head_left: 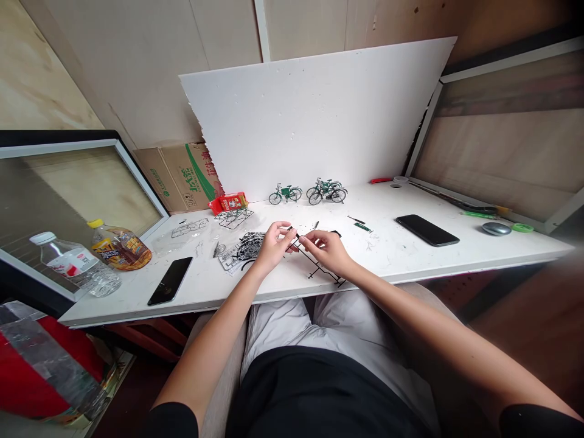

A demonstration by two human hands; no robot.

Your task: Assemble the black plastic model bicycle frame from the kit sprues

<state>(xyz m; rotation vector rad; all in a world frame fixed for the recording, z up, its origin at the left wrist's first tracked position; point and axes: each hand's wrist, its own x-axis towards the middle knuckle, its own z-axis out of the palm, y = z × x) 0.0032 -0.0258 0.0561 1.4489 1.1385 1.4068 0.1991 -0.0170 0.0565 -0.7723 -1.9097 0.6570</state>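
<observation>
Above the front part of the white table, my left hand (275, 244) and my right hand (329, 248) meet with fingers pinched. Between them is a thin black plastic parts frame (320, 268), which slants down to the right below my right hand. Small dark pieces at the fingertips are too fine to make out. Left of my left hand lies a heap of black plastic parts (250, 246) on a printed sheet (228, 261). Behind the hands stand a green miniature bicycle (286, 194) and a close group of further miniature bicycles (326, 191).
Phones lie left (170, 281) and right (426, 230). Two bottles, one clear (75, 264) and one with brown drink (119, 245), stand at the left. A red packet (229, 203), a green-handled tool (363, 227) and a computer mouse (496, 229) are also on the table (383, 261).
</observation>
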